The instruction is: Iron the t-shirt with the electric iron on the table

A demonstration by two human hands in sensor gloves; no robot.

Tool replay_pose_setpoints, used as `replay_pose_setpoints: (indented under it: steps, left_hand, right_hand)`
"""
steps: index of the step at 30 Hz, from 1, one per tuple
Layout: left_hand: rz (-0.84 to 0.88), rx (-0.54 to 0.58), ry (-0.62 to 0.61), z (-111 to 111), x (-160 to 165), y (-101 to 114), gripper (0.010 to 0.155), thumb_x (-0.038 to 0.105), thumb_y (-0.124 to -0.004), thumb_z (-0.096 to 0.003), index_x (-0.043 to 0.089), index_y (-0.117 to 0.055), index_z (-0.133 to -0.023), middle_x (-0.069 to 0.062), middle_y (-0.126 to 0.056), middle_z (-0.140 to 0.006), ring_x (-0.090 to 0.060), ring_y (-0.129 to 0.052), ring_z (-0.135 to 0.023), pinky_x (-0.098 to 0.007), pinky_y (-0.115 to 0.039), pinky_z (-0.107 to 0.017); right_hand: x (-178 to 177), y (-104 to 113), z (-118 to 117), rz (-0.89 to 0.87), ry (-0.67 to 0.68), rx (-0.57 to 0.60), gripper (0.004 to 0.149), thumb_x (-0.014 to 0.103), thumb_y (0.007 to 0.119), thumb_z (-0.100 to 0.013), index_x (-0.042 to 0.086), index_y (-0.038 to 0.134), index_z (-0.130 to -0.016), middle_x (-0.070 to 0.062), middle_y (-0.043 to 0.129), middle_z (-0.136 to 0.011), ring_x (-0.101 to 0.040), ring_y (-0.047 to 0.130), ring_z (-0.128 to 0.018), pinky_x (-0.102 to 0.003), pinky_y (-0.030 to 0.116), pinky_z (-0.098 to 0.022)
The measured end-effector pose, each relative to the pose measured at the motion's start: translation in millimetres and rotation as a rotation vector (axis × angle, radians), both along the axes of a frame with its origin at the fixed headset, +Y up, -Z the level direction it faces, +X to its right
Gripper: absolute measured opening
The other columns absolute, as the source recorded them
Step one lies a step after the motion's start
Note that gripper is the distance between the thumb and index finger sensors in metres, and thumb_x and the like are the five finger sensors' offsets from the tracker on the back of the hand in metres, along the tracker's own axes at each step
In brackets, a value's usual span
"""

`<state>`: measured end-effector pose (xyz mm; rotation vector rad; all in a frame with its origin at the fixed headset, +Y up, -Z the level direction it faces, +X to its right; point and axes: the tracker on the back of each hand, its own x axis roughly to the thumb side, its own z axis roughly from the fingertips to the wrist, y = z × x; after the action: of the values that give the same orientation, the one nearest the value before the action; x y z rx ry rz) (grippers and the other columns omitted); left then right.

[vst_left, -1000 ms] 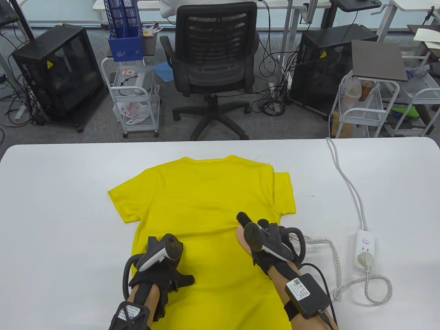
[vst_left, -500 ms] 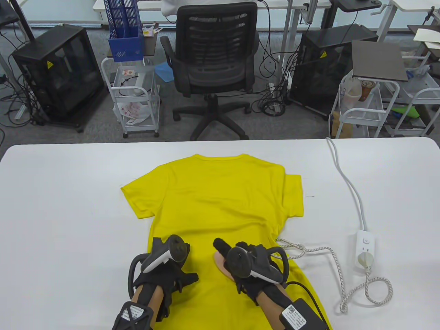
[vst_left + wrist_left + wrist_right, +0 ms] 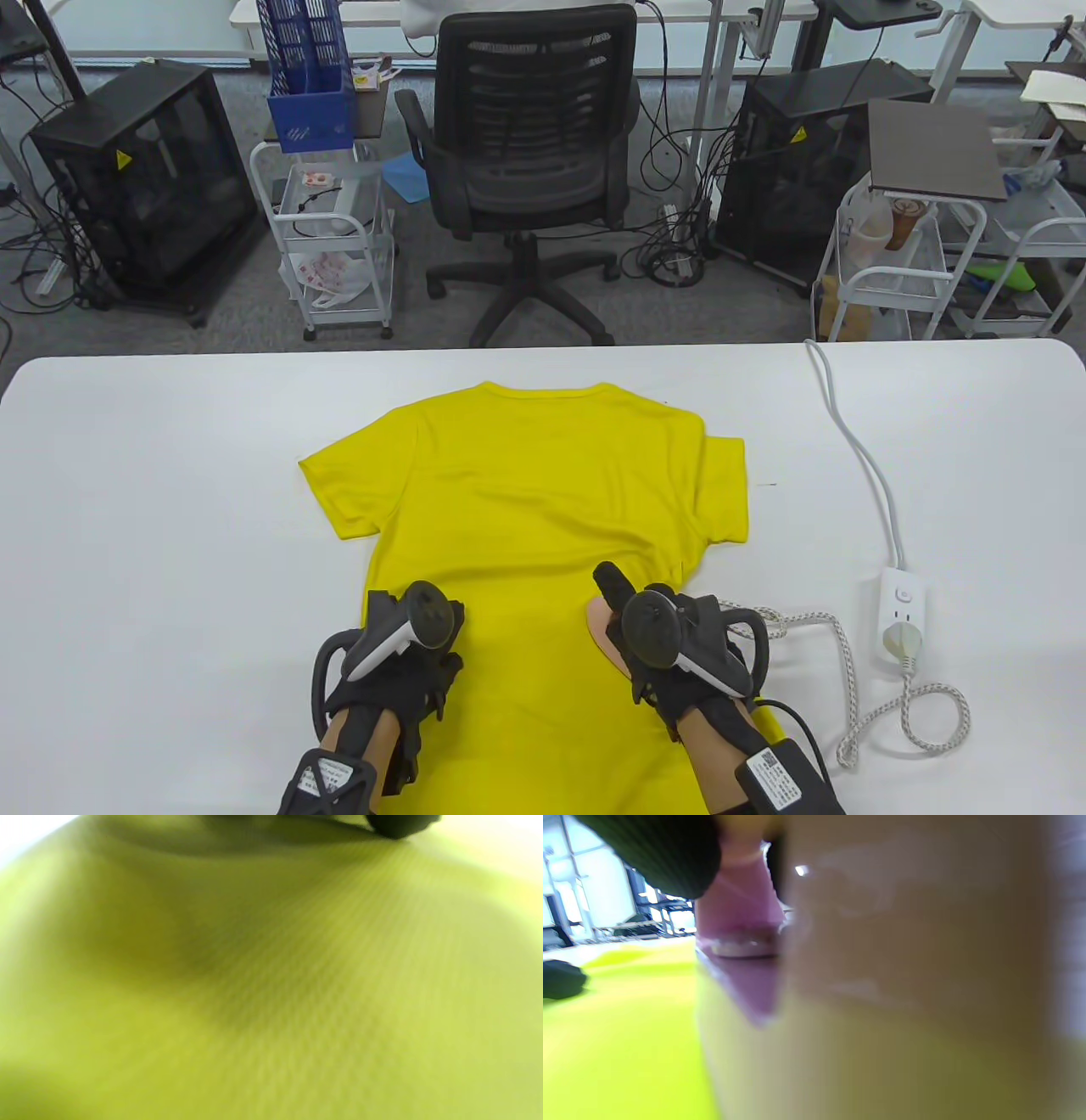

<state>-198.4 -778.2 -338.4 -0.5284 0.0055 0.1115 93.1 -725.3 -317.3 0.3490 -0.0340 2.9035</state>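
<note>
1. Half a second back my right hand (image 3: 670, 645), gripping the iron (image 3: 604, 624), was mid-hem; it slid right.
2. Left hand (image 3: 399, 671) stayed flat, pinning the t-shirt (image 3: 526, 509) on the tabletop (image 3: 153, 475).
3. That pass looked mid-stroke.

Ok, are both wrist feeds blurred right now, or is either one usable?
Left wrist view: almost wholly out-of-focus yellow t-shirt fabric, with one dark fingertip at the top. Right wrist view: the pink iron sits too close and smears across the frame. Table view: sharp and evenly lit, showing the left hand and right hand.
</note>
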Motion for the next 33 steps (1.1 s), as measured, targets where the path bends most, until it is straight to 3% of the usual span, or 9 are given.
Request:
replay_pose_setpoints:
  steps: [2, 9, 14, 18, 21, 24, 29, 33]
  left_hand:
    - [0.001, 0.003, 0.001, -0.2, -0.4, 0.0, 0.063, 0.048, -0.062, -0.0509, 0.049, -0.031, -0.106, 0.011, -0.02, -0.117, -0.033, -0.019, -0.116, -0.069, -0.036, -0.078]
    - [0.009, -0.01, 0.01, 0.8, -0.8, 0.6, 0.066, 0.052, -0.063, -0.0497, 0.05, -0.029, -0.106, 0.011, -0.017, -0.117, -0.032, -0.017, -0.116, -0.069, -0.033, -0.078]
    - [0.025, -0.023, 0.01, 0.2, -3.8, 0.3, 0.07, 0.057, -0.066, -0.0473, 0.05, -0.028, -0.106, 0.011, -0.016, -0.117, -0.032, -0.014, -0.116, -0.069, -0.032, -0.078]
    - [0.027, -0.047, -0.006, 0.5, -3.9, -0.7, 0.08, 0.066, -0.069, -0.042, 0.05, -0.024, -0.107, 0.01, -0.012, -0.117, -0.033, -0.01, -0.115, -0.07, -0.029, -0.078]
    - [0.016, -0.045, -0.009, 1.0, -2.6, -1.2, 0.081, 0.067, -0.068, -0.0418, 0.049, -0.022, -0.106, 0.009, -0.01, -0.117, -0.034, -0.01, -0.115, -0.07, -0.029, -0.077]
    - [0.022, -0.049, -0.005, 0.3, -3.2, -1.4, 0.082, 0.067, -0.069, -0.0417, 0.05, -0.022, -0.106, 0.009, -0.01, -0.118, -0.034, -0.009, -0.115, -0.071, -0.028, -0.077]
    - [0.019, -0.044, 0.001, 1.3, -2.6, -1.7, 0.077, 0.065, -0.065, -0.0437, 0.05, -0.022, -0.106, 0.01, -0.01, -0.117, -0.033, -0.009, -0.115, -0.07, -0.028, -0.077]
    - [0.012, -0.041, -0.003, 1.5, -2.8, -2.1, 0.076, 0.064, -0.064, -0.0442, 0.051, -0.022, -0.106, 0.01, -0.01, -0.117, -0.033, -0.009, -0.114, -0.07, -0.028, -0.077]
  right_hand:
    - [-16.4, -0.4, 5.7, -0.03, 0.092, -0.049, 0.063, 0.053, 0.08, -0.043, 0.048, 0.052, -0.099, -0.009, 0.088, -0.071, -0.023, 0.096, -0.032, -0.045, 0.082, -0.031]
    - [-81.3, 0.9, 42.8, 0.006, 0.37, -0.049, 0.061, 0.052, 0.079, -0.043, 0.052, 0.051, -0.098, -0.009, 0.087, -0.072, -0.023, 0.096, -0.033, -0.046, 0.082, -0.032]
    - [-56.7, 1.2, 26.1, 0.103, 0.216, 0.061, 0.063, 0.05, 0.082, -0.042, 0.053, 0.05, -0.097, -0.008, 0.088, -0.072, -0.023, 0.097, -0.034, -0.046, 0.083, -0.032]
    - [2.0, -0.7, -0.1, 0.087, -0.073, 0.042, 0.065, 0.048, 0.083, -0.043, 0.051, 0.049, -0.098, -0.008, 0.087, -0.072, -0.023, 0.096, -0.034, -0.045, 0.083, -0.033]
    - [21.5, -0.6, -3.3, 0.014, -0.114, -0.002, 0.065, 0.048, 0.084, -0.043, 0.05, 0.051, -0.099, -0.009, 0.088, -0.071, -0.022, 0.096, -0.033, -0.045, 0.083, -0.032]
    - [5.8, 0.5, 2.9, -0.025, -0.026, -0.04, 0.065, 0.049, 0.085, -0.043, 0.049, 0.053, -0.099, -0.009, 0.087, -0.072, -0.023, 0.096, -0.034, -0.046, 0.082, -0.033]
    - [-52.4, -0.1, 26.2, -0.061, 0.259, -0.105, 0.062, 0.052, 0.081, -0.043, 0.05, 0.053, -0.098, -0.01, 0.087, -0.073, -0.024, 0.095, -0.035, -0.046, 0.082, -0.033]
    - [-80.6, 1.3, 41.2, -0.02, 0.377, -0.082, 0.062, 0.051, 0.08, -0.043, 0.051, 0.052, -0.097, -0.009, 0.086, -0.073, -0.024, 0.096, -0.035, -0.046, 0.082, -0.034]
